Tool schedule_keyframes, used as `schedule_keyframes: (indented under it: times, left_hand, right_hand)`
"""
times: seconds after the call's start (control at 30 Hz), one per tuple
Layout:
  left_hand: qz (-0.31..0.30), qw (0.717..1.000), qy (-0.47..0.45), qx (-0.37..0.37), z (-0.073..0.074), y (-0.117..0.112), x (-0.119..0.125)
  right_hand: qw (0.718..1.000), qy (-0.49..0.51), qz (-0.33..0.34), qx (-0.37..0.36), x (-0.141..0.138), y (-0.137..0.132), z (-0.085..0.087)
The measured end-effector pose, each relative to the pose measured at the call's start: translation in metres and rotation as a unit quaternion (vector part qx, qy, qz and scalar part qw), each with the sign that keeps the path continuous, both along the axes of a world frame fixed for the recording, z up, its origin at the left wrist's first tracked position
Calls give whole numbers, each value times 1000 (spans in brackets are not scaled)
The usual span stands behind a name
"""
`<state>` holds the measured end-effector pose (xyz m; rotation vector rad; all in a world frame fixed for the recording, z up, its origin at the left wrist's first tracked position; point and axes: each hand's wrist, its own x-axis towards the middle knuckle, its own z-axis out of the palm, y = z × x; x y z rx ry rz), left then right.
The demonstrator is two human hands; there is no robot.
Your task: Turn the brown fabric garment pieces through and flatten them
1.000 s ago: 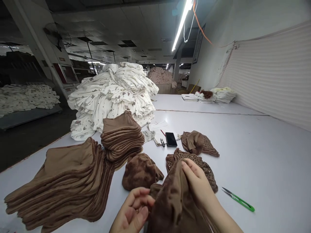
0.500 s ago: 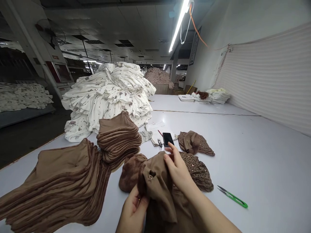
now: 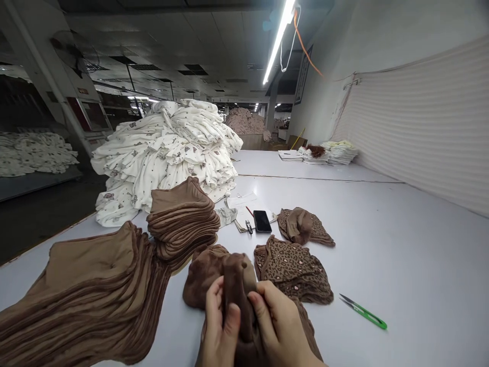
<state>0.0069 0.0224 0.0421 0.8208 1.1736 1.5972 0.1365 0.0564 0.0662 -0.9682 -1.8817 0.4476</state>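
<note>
Low over desk (image 3: pixel 401 244): brown cloth (image 3: pixel 239 285), bunched upright between my hands
Left hand (image 3: pixel 219 331): fingers closed on cloth
Right hand (image 3: pixel 280 326): fingers closed on cloth
Right of it: leopard piece (image 3: pixel 294 267), snips (image 3: pixel 362 311)

Green snips (image 3: pixel 363 311), phone (image 3: pixel 262 221), white garment heap (image 3: pixel 168 150).

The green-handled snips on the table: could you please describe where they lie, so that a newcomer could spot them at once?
Start at the long white table and find the person's two hands, right hand and left hand, gripping a brown fabric piece. Just right of them lies a leopard-print piece; the green-handled snips lie alone beyond it. They are the only bright green thing there, unlike the small dark snips beside the phone.
</note>
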Motion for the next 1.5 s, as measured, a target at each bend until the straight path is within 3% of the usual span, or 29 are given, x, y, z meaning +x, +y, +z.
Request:
schedule_keyframes:
  times: [0.07, 0.13, 0.2, 0.27, 0.33, 0.5, 0.6, 0.67, 0.73, 0.8, 0.87, 0.9, 1.0, 1.07, 1.13, 1.23, 1.33, 1.4, 1.5]
  left_hand:
    - [16, 997, 77, -16, 2, -5, 4]
    - [2, 997, 69, -26, 4, -7, 5]
    - [-52, 997, -51, -29, 7, -3, 4]
    - [-105, 978, -177, -38, 11, 3, 1]
    - [-130, 962, -232, -66, 13, 9, -2]
    - [-159, 946, -263, -102, 15, 9, -1]
    - [-160, 954, -249, -43, 14, -1, 4]
    - [-149, 975, -167, -7, 12, -8, 6]
    - [-130, 990, -57, -4, 12, -12, 7]
    - [-108, 994, 4, -16, 12, -12, 8]
    - [-92, 996, -15, -12, 12, -10, 11]
    - [-86, 996, -37, -12, 12, -9, 12]
    - [-72, 995, -71, -12, 12, -5, 12]
    - [-95, 991, -95, -24, 11, -3, 7]
    - [-140, 974, -175, -29, 8, -1, 3]
    - [-194, 931, -309, -17, 0, 2, 1]
    - [-221, 904, -366, -5, -6, 3, 7]
    - [-225, 897, -381, -3, -5, 1, 13]
    - [-228, 908, -351, -7, 3, -4, 16]
  right_hand:
    - [998, -11, 0, 59, 2, 0, 4]
    - [995, -30, 36, 88, 5, -1, 6]
    - [989, -55, 50, 130, 8, -1, 4]
    - [976, -95, 14, 197, 11, 0, -1]
    - [960, -123, -24, 252, 14, 2, -9]
    - [958, -122, -19, 257, 27, 8, -17]
    - [953, -129, -22, 274, 33, 7, -7]
    - [943, -146, -34, 297, 33, 4, 3]
    - [955, -146, -38, 256, 29, -1, 13]
    - [986, -103, -24, 130, 22, -5, 21]
    - [1000, -26, -8, 12, 13, -8, 26]
    - [1000, 8, -2, -12, 9, -8, 28]
    - [997, 56, 24, 53, 2, -7, 31]
    - [992, 23, 55, 115, 2, -5, 30]
    - [987, -30, 66, 147, 3, -4, 27]
    - [985, -73, 11, 155, 3, -3, 19]
    - [984, -74, -66, 150, 1, -1, 14]
    - [988, -68, -78, 114, 1, 3, 15]
    - [993, -38, -100, 50, 3, 12, 21]
